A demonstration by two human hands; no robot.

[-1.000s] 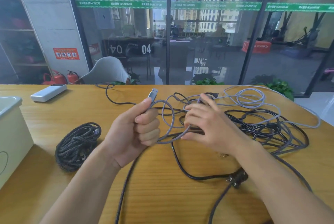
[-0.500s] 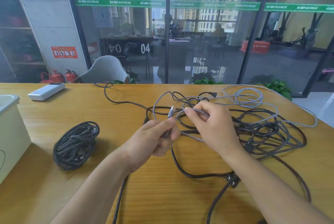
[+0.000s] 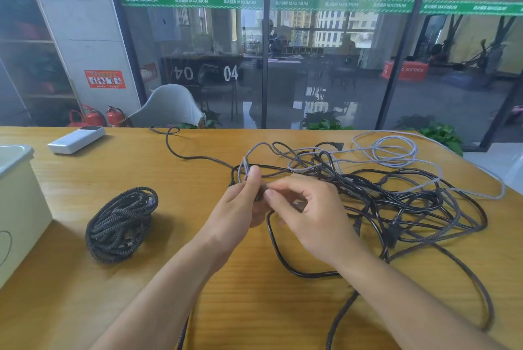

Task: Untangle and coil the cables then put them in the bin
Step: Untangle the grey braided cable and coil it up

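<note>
A tangle of black and grey cables (image 3: 396, 197) lies on the wooden table (image 3: 169, 265) at centre right. My left hand (image 3: 240, 205) pinches the plug end of a grey braided cable (image 3: 246, 166) at the tangle's left edge. My right hand (image 3: 305, 214) is close beside it, its thumb and forefinger pinching the same cable just below the left fingers. A coiled dark braided cable (image 3: 119, 222) rests on the table to the left. The cream bin (image 3: 17, 208) stands at the far left edge, only partly in view.
A white power bank (image 3: 76, 139) lies at the back left of the table. A light grey cable (image 3: 396, 151) loops at the back right. A black plug (image 3: 393, 225) sits within the tangle. A dark braided cable runs off the front edge.
My left hand lowered the grey cable's plug end from a raised fist grip to a fingertip pinch. Both hands came together at the tangle's left edge. The large grey loop is gone.
</note>
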